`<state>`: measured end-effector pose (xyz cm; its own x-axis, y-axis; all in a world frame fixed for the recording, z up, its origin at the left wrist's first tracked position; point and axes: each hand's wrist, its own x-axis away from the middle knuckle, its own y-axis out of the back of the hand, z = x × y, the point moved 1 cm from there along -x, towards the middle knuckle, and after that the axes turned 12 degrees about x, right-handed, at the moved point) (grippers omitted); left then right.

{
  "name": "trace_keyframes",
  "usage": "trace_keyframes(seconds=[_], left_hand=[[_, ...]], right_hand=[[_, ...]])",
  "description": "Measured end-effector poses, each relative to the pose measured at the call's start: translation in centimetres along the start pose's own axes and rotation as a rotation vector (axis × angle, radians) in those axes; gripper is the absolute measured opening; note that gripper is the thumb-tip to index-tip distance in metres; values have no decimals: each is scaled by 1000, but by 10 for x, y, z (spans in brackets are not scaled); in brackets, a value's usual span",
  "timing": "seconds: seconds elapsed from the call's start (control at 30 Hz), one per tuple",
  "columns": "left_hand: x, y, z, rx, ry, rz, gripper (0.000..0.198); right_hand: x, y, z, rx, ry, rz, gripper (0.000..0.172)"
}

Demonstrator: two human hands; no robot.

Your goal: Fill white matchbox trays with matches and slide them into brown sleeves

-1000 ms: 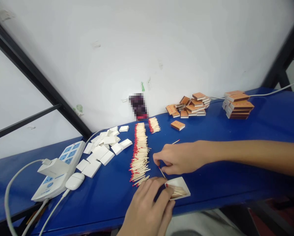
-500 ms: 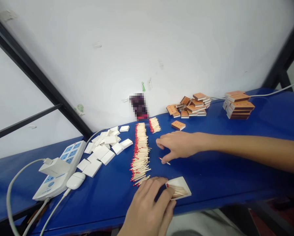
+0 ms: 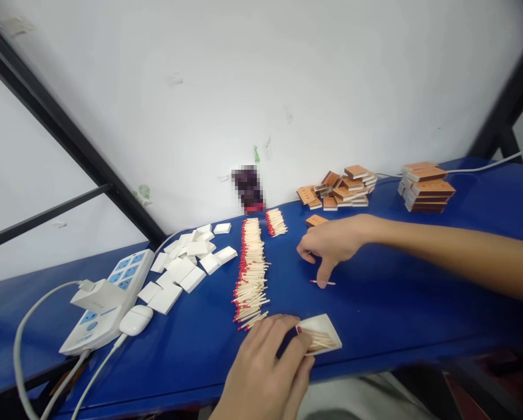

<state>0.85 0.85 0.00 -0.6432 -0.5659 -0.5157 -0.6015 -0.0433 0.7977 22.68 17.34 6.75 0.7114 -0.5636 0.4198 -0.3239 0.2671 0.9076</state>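
Observation:
At the table's front edge, my left hand (image 3: 267, 364) is closed round the left end of a small white matchbox tray (image 3: 331, 326) with several matches lying in it. Beyond the tray, my right hand (image 3: 333, 245) is over the table with its thumb pointing down onto a single red-headed match (image 3: 330, 283). Its thumb stands apart from the curled fingers, and nothing shows between them. Left of that hand runs a long row of red-headed matches (image 3: 253, 262). A smaller bunch of matches (image 3: 277, 222) lies near the row's far end.
White trays (image 3: 180, 271) are heaped to the left, near a power strip (image 3: 130, 274) with a charger and cables. Orange matchboxes (image 3: 346, 189) form a loose pile at the back, with one box (image 3: 316, 220) nearer me. Stacked matchboxes (image 3: 427, 189) stand at right. A white wall (image 3: 331, 76) rises behind.
My right hand has shifted to the right, and the single match beneath its thumb has slid right with it. My left hand and the tray have stayed in place.

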Motion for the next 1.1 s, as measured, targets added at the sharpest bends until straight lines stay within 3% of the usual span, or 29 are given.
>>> trace_keyframes(seconds=[0.33, 0.57, 0.97, 1.1], left_hand=[[1, 0, 0, -9, -5, -2, 21], [0, 0, 0, -13, 0, 3, 22], [2, 0, 1, 4, 3, 15, 21], [2, -1, 0, 2, 1, 7, 22]], right_hand=[[12, 8, -8, 167, -223, -13, 55], [-3, 1, -26, -42, -41, -66, 60], [-8, 1, -21, -170, 105, -86, 25], [-13, -3, -21, -230, 156, -72, 22]])
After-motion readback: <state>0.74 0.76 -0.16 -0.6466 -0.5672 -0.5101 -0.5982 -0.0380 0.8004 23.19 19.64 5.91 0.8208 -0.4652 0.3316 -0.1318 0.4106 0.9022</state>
